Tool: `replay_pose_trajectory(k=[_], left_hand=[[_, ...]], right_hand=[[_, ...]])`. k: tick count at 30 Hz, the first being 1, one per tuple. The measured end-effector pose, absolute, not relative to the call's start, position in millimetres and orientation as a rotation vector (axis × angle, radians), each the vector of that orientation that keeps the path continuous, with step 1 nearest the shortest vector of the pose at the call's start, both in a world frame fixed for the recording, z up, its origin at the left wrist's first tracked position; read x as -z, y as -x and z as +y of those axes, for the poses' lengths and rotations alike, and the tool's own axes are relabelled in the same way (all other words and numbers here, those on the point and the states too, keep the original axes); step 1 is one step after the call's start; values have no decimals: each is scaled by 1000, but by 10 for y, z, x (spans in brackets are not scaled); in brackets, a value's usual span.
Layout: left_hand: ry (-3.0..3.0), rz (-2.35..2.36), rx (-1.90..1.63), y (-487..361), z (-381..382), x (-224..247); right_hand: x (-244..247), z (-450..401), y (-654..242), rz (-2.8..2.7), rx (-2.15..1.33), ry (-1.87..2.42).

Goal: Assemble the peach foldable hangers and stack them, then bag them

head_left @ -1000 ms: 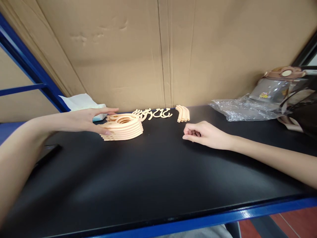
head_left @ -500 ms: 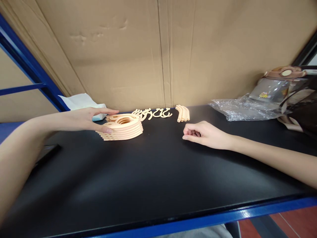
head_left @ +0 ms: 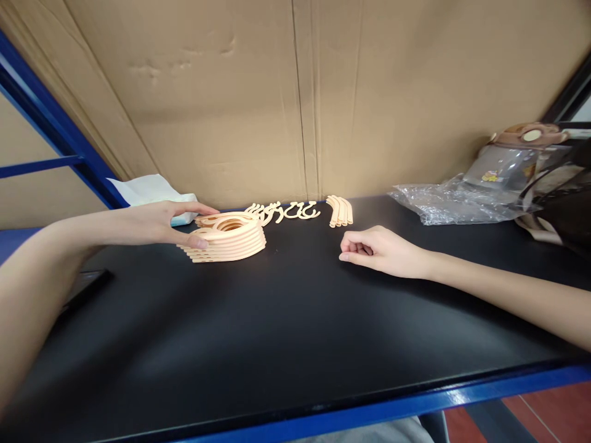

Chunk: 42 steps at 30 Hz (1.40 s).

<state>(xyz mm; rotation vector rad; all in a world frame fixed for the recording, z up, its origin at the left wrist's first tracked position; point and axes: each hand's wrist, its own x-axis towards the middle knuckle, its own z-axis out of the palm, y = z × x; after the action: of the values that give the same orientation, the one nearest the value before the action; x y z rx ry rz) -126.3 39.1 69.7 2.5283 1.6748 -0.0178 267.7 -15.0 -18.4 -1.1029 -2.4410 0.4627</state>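
Note:
At the left, a neat stack of peach plastic hanger pieces (head_left: 231, 242) lies on the black table, each piece curved around an opening. My left hand (head_left: 178, 223) spans the stack's left end, thumb against its front side and a finger stretched along the back. The other fingertips are hidden. My right hand (head_left: 369, 249) rests on the table in a loose fist, with nothing visible in it. Just behind it is a bundle of short curved peach pieces (head_left: 340, 211). Several peach hooks (head_left: 300, 210) lie in a row between that bundle and the stack.
A tall cardboard sheet (head_left: 221, 111) closes off the back. On the right are crumpled clear plastic (head_left: 438, 203), a drink bottle (head_left: 503, 163) and a dark bag (head_left: 563, 209). A tissue pack (head_left: 152, 191) sits behind my left wrist, and a dark flat object (head_left: 87, 289) lies beneath that forearm.

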Motion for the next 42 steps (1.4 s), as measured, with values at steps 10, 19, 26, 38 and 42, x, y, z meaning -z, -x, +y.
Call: replay_pose_trajectory(k=[10,19,26,38,42], left_hand=[[-2563,1683,130,1334,410,-643],[-2580,1679,117,1375,461,-627],[-2625,1733,106,1445,491,-572],[-2851,1398,-932,404,-76,-505],[-2936,1015,-502,-32,-309,-95]], right_hand=[[178,-137,-2673,-2451,-447,1102],[186,-137,-2685,-2450,-450,1104],[168,-138,-2674,-2449,-454,1114],[217,-100,-2681,-2443,-477,1086],[241,-71,-2684,-2447,-445,1093]])
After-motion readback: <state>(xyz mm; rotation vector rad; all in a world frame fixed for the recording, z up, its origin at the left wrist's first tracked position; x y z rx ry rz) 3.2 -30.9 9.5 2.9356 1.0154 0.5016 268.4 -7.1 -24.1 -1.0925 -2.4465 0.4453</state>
